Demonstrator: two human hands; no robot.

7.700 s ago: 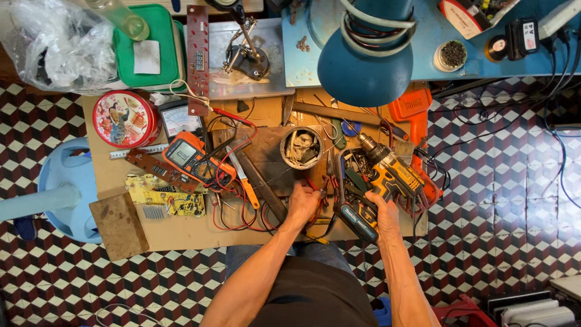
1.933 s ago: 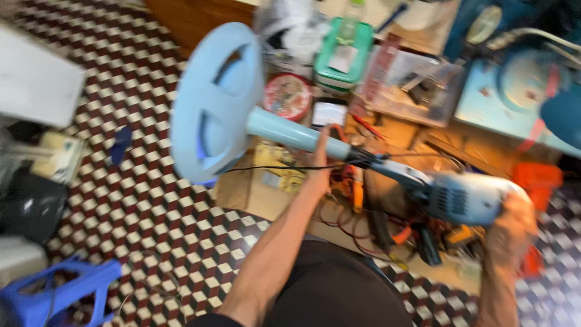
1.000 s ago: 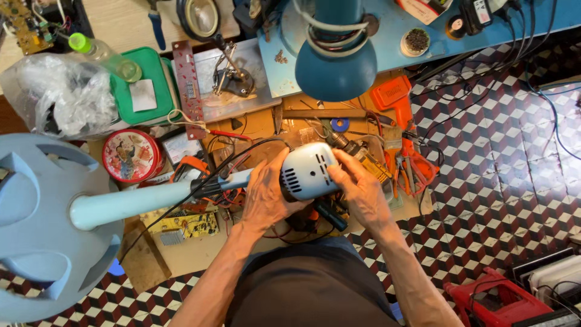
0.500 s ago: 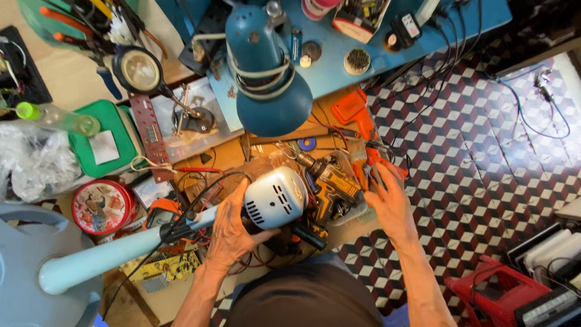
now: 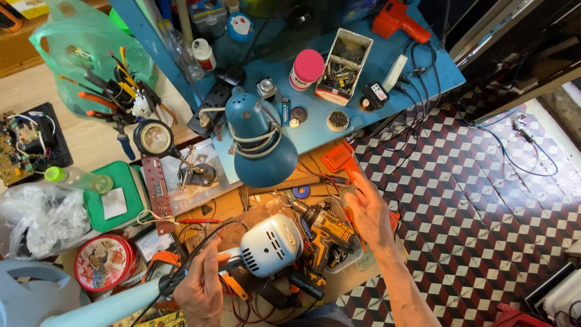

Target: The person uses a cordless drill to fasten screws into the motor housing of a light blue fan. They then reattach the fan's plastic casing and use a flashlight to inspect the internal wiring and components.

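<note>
Fan motor housing (image 5: 270,244), pale blue-white with vent slots, lower centre of frame, lying on the cluttered bench; its pale blue pole (image 5: 103,309) runs off to the lower left, and the fan base (image 5: 30,297) is cut off at the lower-left corner; left hand (image 5: 200,290) is closed around the pole just beside the housing, black cable passing over the knuckles; right hand (image 5: 369,212) right of centre, fingers spread and loose, gripping nothing, hovering over the orange tool (image 5: 340,160) and the bench edge; can't tell whether the fingertips touch anything; yellow-black drill (image 5: 327,233) lies between housing and right hand, its handle partly buried in wires; blue desk lamp (image 5: 260,148) hangs over centre frame and hides the bench behind it; round red tin (image 5: 104,263) lower left; green box (image 5: 118,197) left; pink-lidded jar (image 5: 305,68) and a box of small parts (image 5: 342,65) on the blue shelf, top centre; contents too small to make out.
</note>
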